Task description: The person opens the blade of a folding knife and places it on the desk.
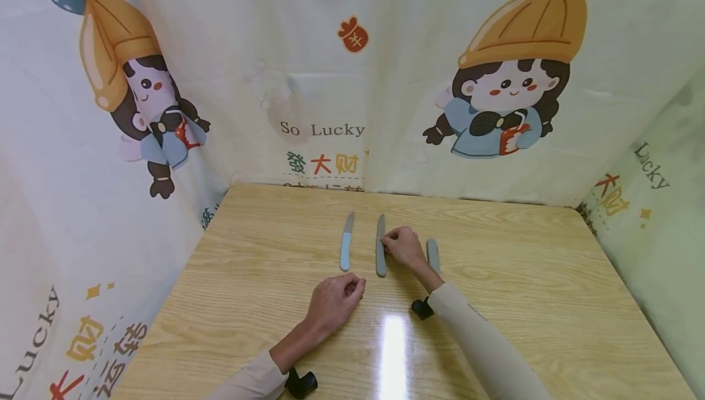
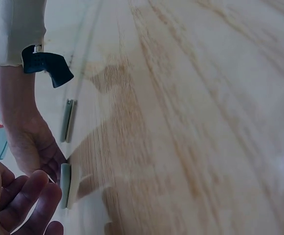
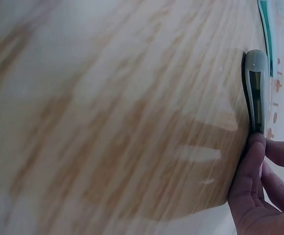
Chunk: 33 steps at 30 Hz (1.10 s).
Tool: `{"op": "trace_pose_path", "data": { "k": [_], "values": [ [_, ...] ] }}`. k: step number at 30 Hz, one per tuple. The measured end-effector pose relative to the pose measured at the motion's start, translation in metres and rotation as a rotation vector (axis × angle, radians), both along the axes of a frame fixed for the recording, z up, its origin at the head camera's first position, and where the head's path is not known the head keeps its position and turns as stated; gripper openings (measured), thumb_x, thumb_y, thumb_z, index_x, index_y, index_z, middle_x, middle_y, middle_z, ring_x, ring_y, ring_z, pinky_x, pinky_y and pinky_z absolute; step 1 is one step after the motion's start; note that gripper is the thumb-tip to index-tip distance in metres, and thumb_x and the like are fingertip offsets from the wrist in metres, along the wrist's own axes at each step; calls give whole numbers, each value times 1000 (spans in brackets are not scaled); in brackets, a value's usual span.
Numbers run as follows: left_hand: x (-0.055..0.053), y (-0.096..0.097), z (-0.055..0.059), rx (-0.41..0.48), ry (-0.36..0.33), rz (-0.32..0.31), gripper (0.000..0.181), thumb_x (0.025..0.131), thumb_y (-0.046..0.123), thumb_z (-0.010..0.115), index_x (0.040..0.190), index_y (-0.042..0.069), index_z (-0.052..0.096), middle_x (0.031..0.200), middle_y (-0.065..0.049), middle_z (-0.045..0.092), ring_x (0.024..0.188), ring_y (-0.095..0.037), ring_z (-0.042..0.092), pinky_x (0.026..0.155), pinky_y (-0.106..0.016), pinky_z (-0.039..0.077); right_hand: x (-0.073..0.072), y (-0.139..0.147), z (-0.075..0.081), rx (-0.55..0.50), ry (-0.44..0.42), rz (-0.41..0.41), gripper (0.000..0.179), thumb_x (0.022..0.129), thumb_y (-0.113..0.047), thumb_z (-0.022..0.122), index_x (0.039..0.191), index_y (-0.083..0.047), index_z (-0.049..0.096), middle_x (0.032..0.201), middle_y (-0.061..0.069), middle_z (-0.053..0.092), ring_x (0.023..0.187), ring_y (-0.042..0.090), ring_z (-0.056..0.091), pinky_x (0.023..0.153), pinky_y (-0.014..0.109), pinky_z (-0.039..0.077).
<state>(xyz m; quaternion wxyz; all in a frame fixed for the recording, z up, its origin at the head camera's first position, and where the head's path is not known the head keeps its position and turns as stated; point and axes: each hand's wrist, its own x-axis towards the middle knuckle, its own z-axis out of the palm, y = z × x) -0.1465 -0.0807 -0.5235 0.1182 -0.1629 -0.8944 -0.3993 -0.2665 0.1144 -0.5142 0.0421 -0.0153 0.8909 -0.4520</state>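
Note:
A grey folding knife point(image 1: 380, 259) lies on the wooden table with its blade out, pointing away from me. My right hand point(image 1: 403, 246) pinches it where handle and blade meet. In the right wrist view, thumb and fingers are at one end of the grey handle point(image 3: 257, 88), which has a dark slot. To the left lies a light-blue knife point(image 1: 345, 252), its blade also out. My left hand point(image 1: 333, 302) is just in front of the blue handle, fingers loosely curled and holding nothing. Right of my right hand is another grey handle point(image 1: 432, 252), partly hidden behind the forearm; no blade shows.
The wooden table point(image 1: 248, 253) meets a printed cloth backdrop point(image 1: 396, 94) at its back and sides. Black wrist mounts point(image 1: 300, 383) sit on both forearms. A bright glare point(image 1: 393, 357) lies on the tabletop between the arms.

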Motion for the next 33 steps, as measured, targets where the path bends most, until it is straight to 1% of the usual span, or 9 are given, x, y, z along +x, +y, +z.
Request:
{"op": "trace_pose_path", "data": {
  "k": [6, 9, 12, 15, 18, 22, 25, 28, 33],
  "values": [
    [0, 1, 0, -5, 1, -2, 23, 101, 24, 65, 79, 24, 71, 69, 21, 61, 61, 4, 55, 57, -23, 47, 1, 1, -3, -10, 44, -5, 16, 97, -13, 69, 94, 1, 76, 74, 5, 69, 65, 16, 62, 58, 28, 48],
    [0, 2, -1, -7, 1, 2, 22, 100, 24, 65, 79, 24, 71, 69, 21, 61, 61, 4, 54, 56, -23, 46, 4, 3, -3, -52, 84, -11, 17, 97, -12, 68, 102, 4, 73, 83, 7, 70, 74, 20, 64, 65, 32, 51],
    [2, 2, -1, -7, -8, -3, 22, 101, 23, 65, 79, 23, 72, 69, 21, 60, 60, 3, 54, 56, -23, 46, 10, 7, -1, -87, 140, -8, 22, 98, -9, 64, 112, 7, 70, 94, 10, 70, 87, 26, 67, 76, 39, 55],
    [3, 3, -2, -8, -16, -6, 24, 101, 24, 65, 79, 21, 73, 68, 22, 60, 60, 3, 54, 57, -23, 47, 15, 15, 3, -77, 198, 31, 27, 100, -8, 59, 119, 9, 67, 103, 14, 69, 97, 30, 65, 84, 45, 54],
    [3, 6, -4, -2, -18, -8, 25, 101, 23, 64, 79, 19, 74, 67, 22, 59, 59, 4, 54, 56, -23, 47, 21, 25, 12, -63, 228, 100, 32, 102, -9, 56, 126, 10, 62, 115, 18, 66, 107, 33, 61, 90, 49, 51],
    [2, 8, -2, 8, -16, -1, 24, 102, 24, 64, 80, 19, 74, 67, 23, 59, 59, 4, 54, 56, -23, 46, 26, 36, 22, -59, 213, 202, 38, 104, -11, 58, 135, 9, 56, 132, 22, 58, 125, 38, 50, 100, 55, 44],
    [1, 10, 0, 18, -15, -7, 25, 102, 24, 63, 80, 18, 74, 68, 22, 60, 59, 3, 54, 56, -23, 46, 28, 45, 25, -29, 192, 242, 43, 104, -12, 59, 141, 6, 52, 142, 23, 51, 134, 41, 42, 105, 59, 39],
    [2, 11, 2, 24, -16, -12, 25, 102, 24, 63, 80, 17, 74, 68, 22, 60, 58, 3, 54, 56, -24, 46, 28, 54, 27, 0, 181, 267, 47, 103, -13, 59, 145, 4, 48, 149, 23, 45, 140, 43, 36, 109, 62, 33],
    [3, 11, 1, 18, -27, -9, 25, 102, 24, 62, 81, 17, 74, 68, 21, 60, 58, 3, 54, 55, -23, 46, 28, 68, 25, 56, 196, 312, 52, 103, -14, 59, 149, 5, 43, 156, 22, 37, 145, 43, 28, 112, 64, 26]
  ]
}}
